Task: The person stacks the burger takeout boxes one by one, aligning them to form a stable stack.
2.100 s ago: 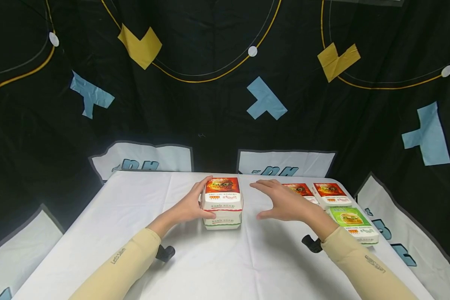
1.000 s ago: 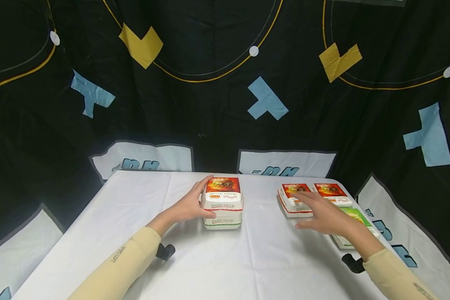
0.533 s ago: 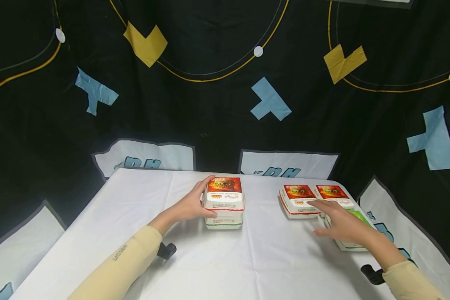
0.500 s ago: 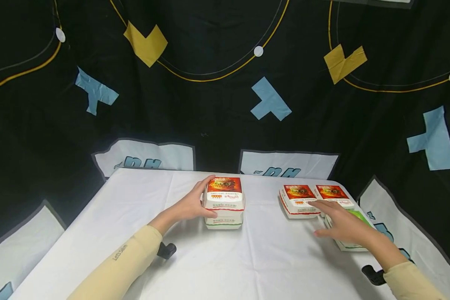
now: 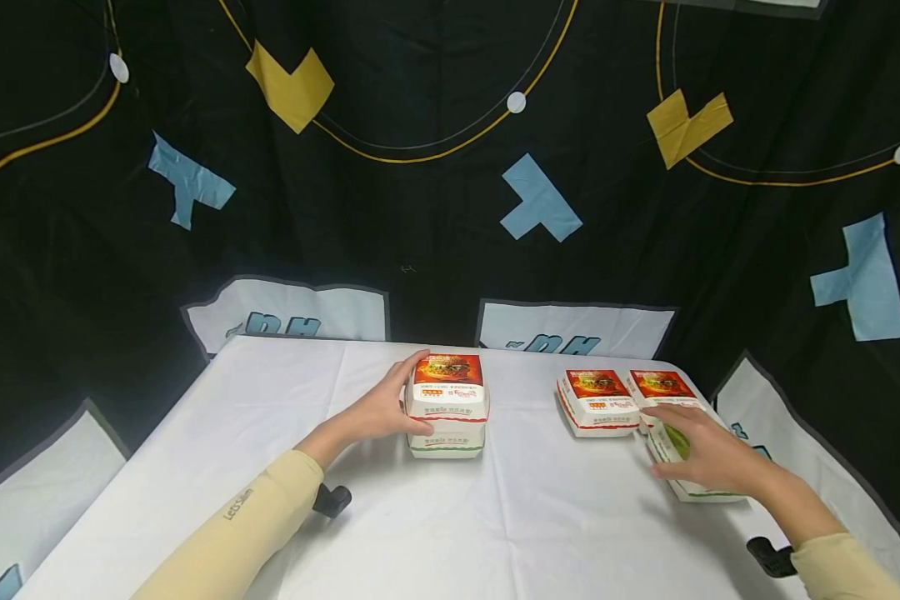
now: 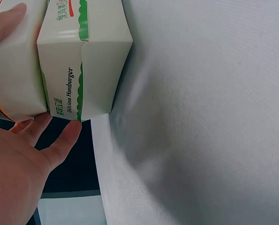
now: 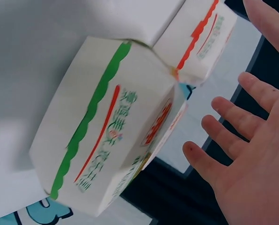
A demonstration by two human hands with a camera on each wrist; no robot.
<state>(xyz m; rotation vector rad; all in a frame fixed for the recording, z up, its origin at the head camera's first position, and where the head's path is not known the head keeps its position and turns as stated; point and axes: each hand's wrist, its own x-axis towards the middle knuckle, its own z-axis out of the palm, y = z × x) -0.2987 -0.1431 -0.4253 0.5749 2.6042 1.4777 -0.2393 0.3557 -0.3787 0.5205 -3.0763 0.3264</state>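
A red-topped burger box (image 5: 450, 398) stands on a green-edged burger box (image 5: 450, 442) in the middle of the table. My left hand (image 5: 384, 408) grips this stack from its left side, thumb on the front and fingers behind. In the left wrist view the thumb lies on the upper box, and fingertips touch the side of the lower green-edged box (image 6: 64, 70). My right hand (image 5: 708, 446) is spread over the green-topped burger box (image 7: 102, 117) at the right, partly hiding it. The right wrist view shows its fingers apart from that box, holding nothing.
Two more red-topped burger boxes, a nearer-left one (image 5: 598, 404) and one beside it (image 5: 663, 385), sit at the table's back right. The white-clothed table (image 5: 420, 533) ends close to the right-hand boxes. A black curtain (image 5: 405, 233) hangs behind.
My right hand has moved from beside the central stack rightward, past the red-topped boxes, to over the green-topped box. My left hand has kept its grip on the stack.
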